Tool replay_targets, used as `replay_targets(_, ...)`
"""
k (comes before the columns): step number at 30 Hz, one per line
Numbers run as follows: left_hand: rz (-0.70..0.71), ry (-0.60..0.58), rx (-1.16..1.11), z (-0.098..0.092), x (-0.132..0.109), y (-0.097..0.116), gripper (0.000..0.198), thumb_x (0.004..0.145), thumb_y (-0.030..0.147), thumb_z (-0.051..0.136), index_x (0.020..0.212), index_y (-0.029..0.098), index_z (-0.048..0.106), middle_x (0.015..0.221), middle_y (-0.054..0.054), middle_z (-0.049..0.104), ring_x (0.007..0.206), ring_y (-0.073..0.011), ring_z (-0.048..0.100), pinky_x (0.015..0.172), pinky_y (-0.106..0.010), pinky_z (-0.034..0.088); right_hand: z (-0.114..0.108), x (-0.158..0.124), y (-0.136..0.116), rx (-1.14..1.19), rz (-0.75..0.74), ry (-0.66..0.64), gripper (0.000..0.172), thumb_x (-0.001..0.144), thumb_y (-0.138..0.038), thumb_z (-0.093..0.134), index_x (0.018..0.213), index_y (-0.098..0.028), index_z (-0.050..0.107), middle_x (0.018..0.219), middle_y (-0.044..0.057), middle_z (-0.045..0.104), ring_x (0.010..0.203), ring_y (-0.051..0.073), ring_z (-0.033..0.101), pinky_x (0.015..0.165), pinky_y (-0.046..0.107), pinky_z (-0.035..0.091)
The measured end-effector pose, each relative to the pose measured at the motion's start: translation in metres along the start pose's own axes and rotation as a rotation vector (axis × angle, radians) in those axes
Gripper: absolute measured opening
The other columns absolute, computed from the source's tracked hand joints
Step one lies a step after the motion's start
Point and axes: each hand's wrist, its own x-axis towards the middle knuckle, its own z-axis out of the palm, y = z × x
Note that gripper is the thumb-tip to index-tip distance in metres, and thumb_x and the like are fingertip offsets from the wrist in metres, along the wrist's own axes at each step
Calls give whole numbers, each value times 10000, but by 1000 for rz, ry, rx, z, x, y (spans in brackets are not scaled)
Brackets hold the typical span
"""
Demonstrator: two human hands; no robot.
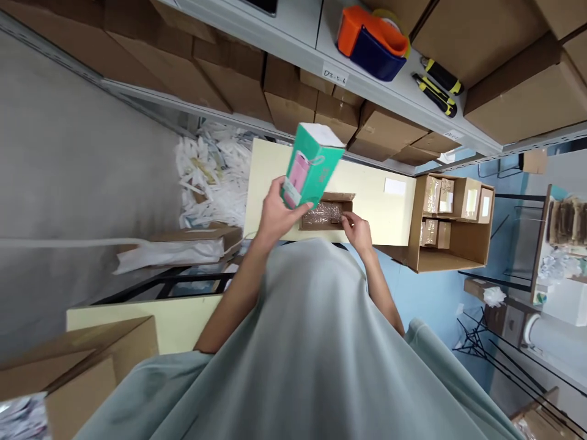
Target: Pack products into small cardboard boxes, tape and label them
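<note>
My left hand (275,214) grips the lower end of a green product box (312,165) with a pink item pictured on its side and a white top flap, held tilted above a pale yellow table (376,208). My right hand (358,231) rests at the right edge of a small open cardboard box (326,211) on that table, fingers curled against its wall. Clear bubble wrap shows inside the small box. My grey shirt hides the table's near edge and both forearms' lower parts.
A larger open carton (454,220) with small packages stands on the table's right end. A heap of white paper strips (208,174) lies left. Shelves above hold brown cartons, an orange-blue tape dispenser (371,40) and two yellow-black cutters (438,85).
</note>
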Motion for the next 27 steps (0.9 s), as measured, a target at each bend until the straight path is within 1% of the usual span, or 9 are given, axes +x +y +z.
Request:
replay_targets(4, 21, -182, -1, 36, -22, 12, 822, 831, 359, 884, 1554, 209, 521, 1518, -117, 711, 1357, -320, 720, 1161, -439, 612, 2, 9, 11, -52, -33, -76, 342, 1166, -300, 577, 1429, -204, 775, 1351, 145, 889, 1227, 318, 872, 1107, 425, 658)
replay_targets(7, 17, -203, 127, 49, -27, 2, 753, 797, 255, 857, 1490, 226, 563, 1501, -117, 711, 1385, -350, 681, 1218, -503, 568, -2, 7, 30, -41, -7, -64, 375, 1156, -280, 573, 1487, -206, 733, 1373, 148, 881, 1263, 329, 863, 1133, 459, 661)
replay_targets(9, 30, -194, 230, 48, -29, -7, 722, 784, 204, 833, 1458, 227, 578, 1480, -130, 705, 1392, -368, 654, 1230, -527, 547, -6, 5, 43, 30, 18, -38, 486, 1125, -260, 618, 1606, -192, 646, 1442, 159, 855, 1303, 316, 851, 1152, 457, 663)
replay_targets(13, 103, -218, 396, 35, -27, -18, 642, 807, 153, 759, 1426, 207, 595, 1432, -158, 688, 1370, -389, 627, 1220, -536, 529, -9, 6, 60, 196, 15, -42, 935, 1045, -261, 740, 1859, -165, 290, 1649, 201, 730, 1327, 265, 829, 1173, 432, 671)
replay_targets(15, 149, -253, 452, 32, -23, -20, 603, 817, 124, 712, 1407, 199, 614, 1420, -168, 680, 1374, -399, 611, 1230, -540, 512, -9, 9, 61, 190, -38, -61, 1014, 1037, -267, 745, 1894, -196, 207, 1712, 193, 675, 1381, 269, 794, 1190, 446, 667)
replay_targets(17, 184, -301, 484, 34, -17, -20, 586, 819, 107, 681, 1397, 193, 631, 1407, -174, 679, 1387, -409, 594, 1242, -547, 498, -10, 14, 59, 107, -100, -88, 981, 1047, -245, 706, 1900, -244, 222, 1727, 171, 655, 1390, 304, 778, 1178, 491, 672)
replay_targets(19, 199, -341, 498, 38, -10, -21, 599, 817, 104, 669, 1410, 187, 638, 1408, -178, 678, 1405, -419, 577, 1251, -555, 491, -10, 22, 55, -29, -136, -126, 916, 1054, -208, 651, 1889, -260, 280, 1680, 173, 678, 1308, 354, 797, 1122, 541, 686)
replay_targets(22, 209, -358, 518, 46, -2, -24, 657, 801, 96, 664, 1454, 165, 638, 1431, -189, 668, 1419, -430, 567, 1260, -575, 491, -10, 35, 50, -219, -154, -162, 850, 1042, -164, 619, 1852, -223, 369, 1640, 209, 667, 1234, 400, 803, 1065, 558, 692)
replay_targets(27, 235, -380, 631, 53, 3, -27, 766, 778, 64, 676, 1540, 131, 632, 1469, -210, 662, 1452, -454, 551, 1284, -592, 491, -8, 56, 48, -341, -146, -211, 793, 975, -62, 693, 1729, -144, 462, 1604, 260, 592, 1336, 395, 732, 1099, 521, 690)
